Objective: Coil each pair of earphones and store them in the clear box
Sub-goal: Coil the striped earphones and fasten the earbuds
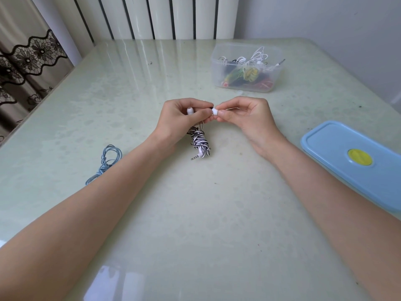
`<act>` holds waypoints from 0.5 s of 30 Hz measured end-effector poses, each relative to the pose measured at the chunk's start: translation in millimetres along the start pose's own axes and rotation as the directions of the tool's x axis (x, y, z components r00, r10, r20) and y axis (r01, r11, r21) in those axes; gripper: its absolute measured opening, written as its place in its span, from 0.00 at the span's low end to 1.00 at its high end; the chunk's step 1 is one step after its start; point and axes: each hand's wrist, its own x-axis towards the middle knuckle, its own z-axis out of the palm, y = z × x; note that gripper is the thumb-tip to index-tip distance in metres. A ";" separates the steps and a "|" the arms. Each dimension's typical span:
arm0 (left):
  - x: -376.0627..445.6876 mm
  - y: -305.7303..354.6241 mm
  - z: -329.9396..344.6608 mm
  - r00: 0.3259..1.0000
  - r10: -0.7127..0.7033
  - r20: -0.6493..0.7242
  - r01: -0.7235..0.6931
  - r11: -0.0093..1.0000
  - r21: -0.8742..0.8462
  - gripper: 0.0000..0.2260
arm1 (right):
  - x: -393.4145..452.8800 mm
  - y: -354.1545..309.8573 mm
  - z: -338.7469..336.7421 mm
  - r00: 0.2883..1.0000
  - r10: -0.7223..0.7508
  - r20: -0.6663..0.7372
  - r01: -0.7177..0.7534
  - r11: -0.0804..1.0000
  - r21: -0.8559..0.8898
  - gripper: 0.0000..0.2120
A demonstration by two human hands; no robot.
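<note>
both hands pinching the earbuds, bundle dangling

left hand (182, 120) and right hand (243, 118) are each clamping a white bud so the striped earphones (199, 141) are hanging coiled, probably heading for the clear box (246, 67).

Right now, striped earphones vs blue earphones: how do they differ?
The striped earphones are wound into a tight bundle; the blue earphones lie in loose loops. The striped earphones' buds are pinched by the left hand and right hand; the blue earphones lie untouched. Both are outside the clear box.
</note>
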 end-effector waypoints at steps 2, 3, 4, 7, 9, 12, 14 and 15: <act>0.2 0.8 0.0 1.000 -0.018 0.008 0.018 1.000 -0.009 0.04 | 0.2 0.5 -0.4 1.000 -0.008 0.007 0.008 1.000 -0.025 0.09; -0.1 1.3 0.2 1.000 -0.021 0.013 0.021 1.000 -0.001 0.04 | 0.5 1.2 -0.5 1.000 -0.014 0.008 0.014 0.999 -0.047 0.09; -0.4 1.6 0.3 1.000 -0.024 0.017 0.024 1.000 0.004 0.04 | 0.9 1.8 -0.2 1.000 -0.024 0.007 0.024 0.997 -0.077 0.09; -0.5 1.3 -0.5 0.998 -0.052 0.024 0.052 0.999 0.000 0.03 | 1.1 3.2 0.4 0.997 -0.074 -0.018 0.071 0.984 -0.164 0.07; 0.5 2.1 -2.6 0.996 -0.084 0.027 0.084 0.996 -0.011 0.03 | 0.4 2.5 2.5 0.993 -0.119 -0.027 0.112 0.975 -0.191 0.06; 2.0 2.1 -5.0 0.991 -0.124 0.040 0.127 0.990 -0.069 0.03 | 0.0 1.8 7.7 0.985 -0.165 -0.053 0.152 0.968 -0.199 0.05; 1.7 2.9 -3.7 0.990 -0.132 0.051 0.137 0.986 -0.096 0.04 | 0.7 1.5 9.5 0.979 -0.178 -0.097 0.156 0.967 -0.203 0.06; 1.5 3.3 -2.9 0.990 -0.132 0.052 0.137 0.985 -0.102 0.04 | 1.2 1.5 9.8 0.978 -0.180 -0.107 0.155 0.966 -0.209 0.06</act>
